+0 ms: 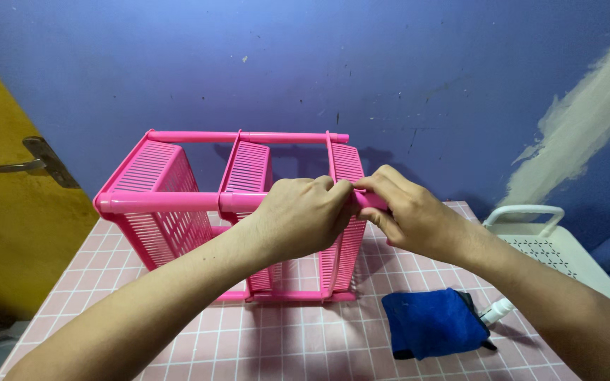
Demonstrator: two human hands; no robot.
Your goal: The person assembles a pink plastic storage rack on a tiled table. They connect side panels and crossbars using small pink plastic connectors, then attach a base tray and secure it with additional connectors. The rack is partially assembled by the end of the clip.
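Table (262, 339): pink grid top | Wall (390, 63): blue, scraped patch | Door (8, 233): yellow | Rack (171, 204): pink, on side | Left hand (298, 219), right hand (407, 215): fingers clamped on rack's pole | Cloth (432, 323): blue

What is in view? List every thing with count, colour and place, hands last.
rack: one, pink plastic, lying on its side at table centre
table: one, pink-and-white grid top, under everything
cloth: one, blue, on table right of rack
small white object: one, beside cloth, kind unclear
white plastic piece: one, off table's right edge
door with handle: one, yellow, left
wall: blue, behind
left hand: one, grip closed on rack's near pole
right hand: one, grip on same pole's end
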